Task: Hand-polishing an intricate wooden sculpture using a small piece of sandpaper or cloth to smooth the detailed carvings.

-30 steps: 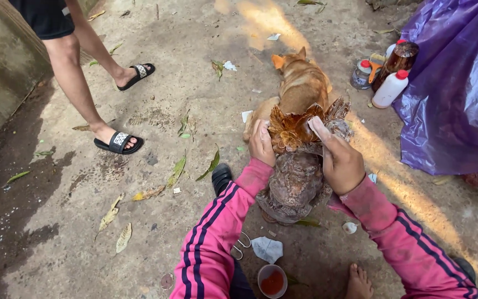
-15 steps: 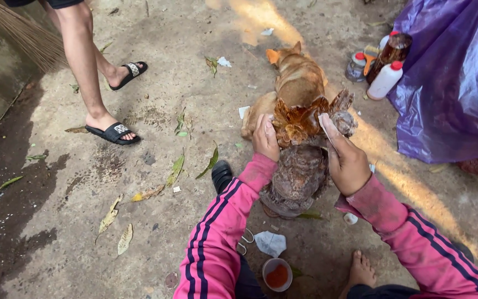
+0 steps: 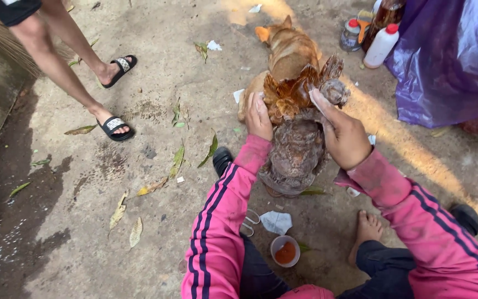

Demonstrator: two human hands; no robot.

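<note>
Brown carved wooden figure (image 3: pixel 296 149) stood on concrete ground (image 3: pixel 139 166), steadied at upper part by left hand (image 3: pixel 258 116), fingers closed on it; right hand (image 3: pixel 343 133) pressed against glossy amber-coated top (image 3: pixel 291 94). Upper carving seen glossy; lower body dull, apparently uncoated. Small cup of orange liquid (image 3: pixel 285 251) placed near knees.

Dark brown carved wooden figure (image 3: pixel 296 147), upright on the dirt, glossy amber top.

Both arms wear bright pink track-jacket sleeves, each with dark stripes running lengthwise from shoulder to ribbed cuff. The fabric looks smudged with dirt near the cuffs. The left hand (image 3: pixel 259 117) and right hand (image 3: pixel 345 135) are bare. Dark trousers cover the legs; one foot (image 3: pixel 365 231) is bare.
</note>
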